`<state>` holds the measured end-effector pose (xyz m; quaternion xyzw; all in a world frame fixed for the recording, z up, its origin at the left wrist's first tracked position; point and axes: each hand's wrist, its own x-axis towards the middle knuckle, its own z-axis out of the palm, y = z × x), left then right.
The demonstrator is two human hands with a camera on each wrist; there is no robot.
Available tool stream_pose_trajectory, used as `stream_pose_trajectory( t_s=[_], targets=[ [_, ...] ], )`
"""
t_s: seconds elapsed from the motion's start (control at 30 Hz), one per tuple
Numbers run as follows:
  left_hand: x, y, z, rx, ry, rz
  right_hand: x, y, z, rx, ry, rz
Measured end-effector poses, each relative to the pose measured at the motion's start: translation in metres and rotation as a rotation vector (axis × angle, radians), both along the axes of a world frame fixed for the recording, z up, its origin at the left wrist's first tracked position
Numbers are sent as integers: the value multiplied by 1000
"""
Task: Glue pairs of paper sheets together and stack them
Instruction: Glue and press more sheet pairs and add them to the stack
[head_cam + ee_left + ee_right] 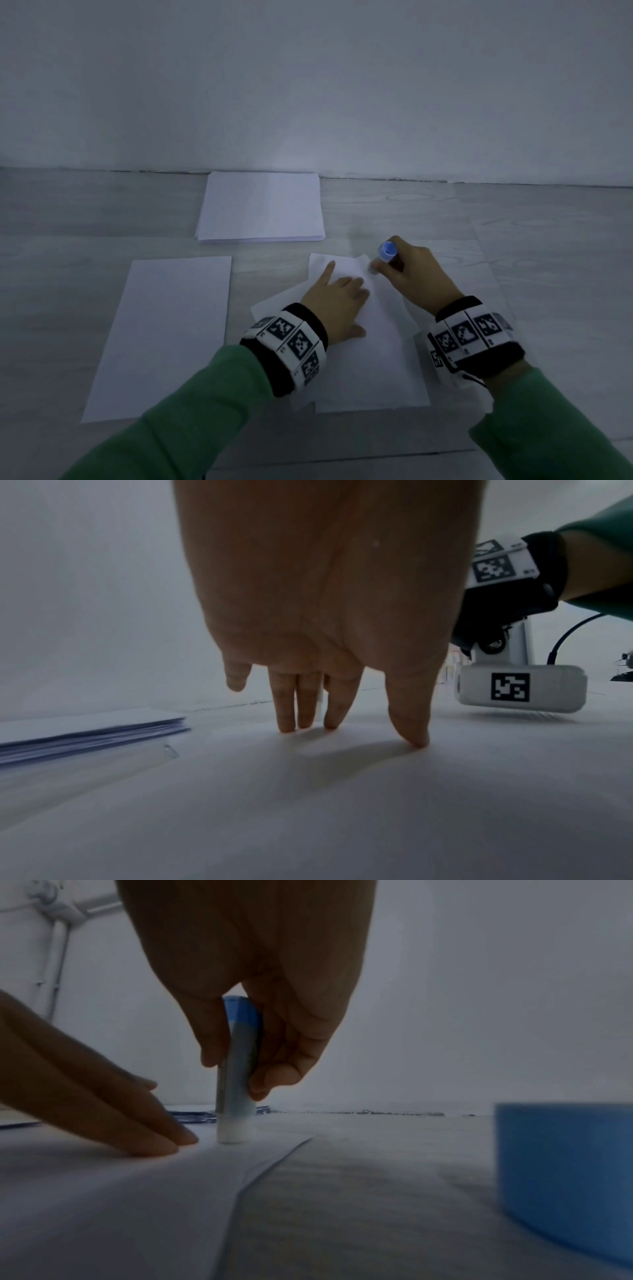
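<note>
A white sheet (373,342) lies in front of me over other loose sheets. My left hand (337,296) rests flat on it, straight fingers (308,712) pressing the paper down. My right hand (407,270) grips a blue-capped glue stick (385,255), held upright with its white tip (232,1133) on the sheet's far right corner. The left fingertips (171,1142) lie just left of the glue tip. A single white sheet (164,332) lies to the left. A stack of paper (262,209) sits at the back by the wall.
A blue round cap or lid (565,1172) stands on the grey wood-grain surface (548,222) close to my right wrist. A white wall (308,85) closes off the back edge. Green sleeves cover both forearms.
</note>
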<state>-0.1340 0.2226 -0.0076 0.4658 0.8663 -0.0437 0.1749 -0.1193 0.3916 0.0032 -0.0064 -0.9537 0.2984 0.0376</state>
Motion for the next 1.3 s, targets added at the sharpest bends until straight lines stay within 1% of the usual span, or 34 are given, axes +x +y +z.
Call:
stream_pose_trajectory(
  t_s=[0.27, 0.6, 0.67, 0.73, 0.8, 0.9, 0.93, 0.97, 1.03, 1.17, 1.3],
  targets=[
    [3, 3, 4, -59, 18, 2, 36, 14, 0, 8, -19, 19],
    [3, 3, 4, -128, 6, 15, 84, 24, 8, -68, -71, 15],
    [4, 3, 5, -138, 1, 15, 92, 26, 10, -74, -70, 4],
    [4, 3, 6, -149, -10, 15, 98, 30, 11, -109, -80, -47],
    [4, 2, 6, -147, -31, 20, 105, 37, 13, -232, -40, -167],
    [6, -1, 5, -116, -67, 29, 119, 45, 15, -601, 77, -362],
    [6, -2, 4, -103, -79, 30, 122, 47, 14, -674, 81, -407],
    [7, -3, 4, -91, -92, 32, 125, 48, 13, -691, 65, -434],
    [8, -5, 4, -71, -122, 32, 127, 49, 10, -615, 29, -443],
    [8, -5, 6, -39, -158, 34, 128, 43, 9, -501, 66, -477],
    [7, -6, 5, -27, -167, 35, 124, 41, 2, -386, 55, -498]
  ],
)
